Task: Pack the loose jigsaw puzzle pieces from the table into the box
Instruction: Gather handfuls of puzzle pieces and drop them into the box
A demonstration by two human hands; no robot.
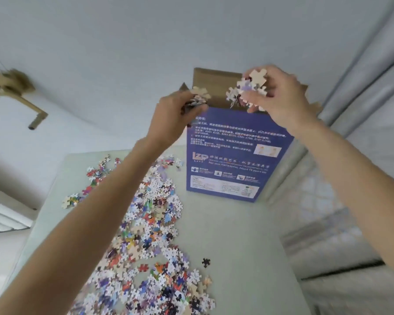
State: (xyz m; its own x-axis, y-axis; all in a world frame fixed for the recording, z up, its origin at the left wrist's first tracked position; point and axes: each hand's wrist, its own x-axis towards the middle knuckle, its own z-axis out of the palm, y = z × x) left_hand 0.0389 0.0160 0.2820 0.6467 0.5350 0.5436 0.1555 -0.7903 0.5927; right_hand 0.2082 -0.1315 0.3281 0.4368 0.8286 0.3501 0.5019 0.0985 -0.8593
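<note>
The left hand [168, 114] and the right hand [280, 98] are both up high over the open top of the tall blue cardboard box [232, 155]. Each hand has its fingers curled tight around a small bunch of puzzle pieces; the left bunch [198, 97] and the right bunch [250, 88] are right by the brown flaps. Down close, a big messy pile of colourful loose jigsaw pieces [150, 235] lies spread on the pale green tabletop [237, 246], to the left of the box. One dark piece [205, 262] sits alone just beside the pile. The box stands upright at the far end of the tabletop. A grey curtain [364, 64] hangs at the right.
</note>
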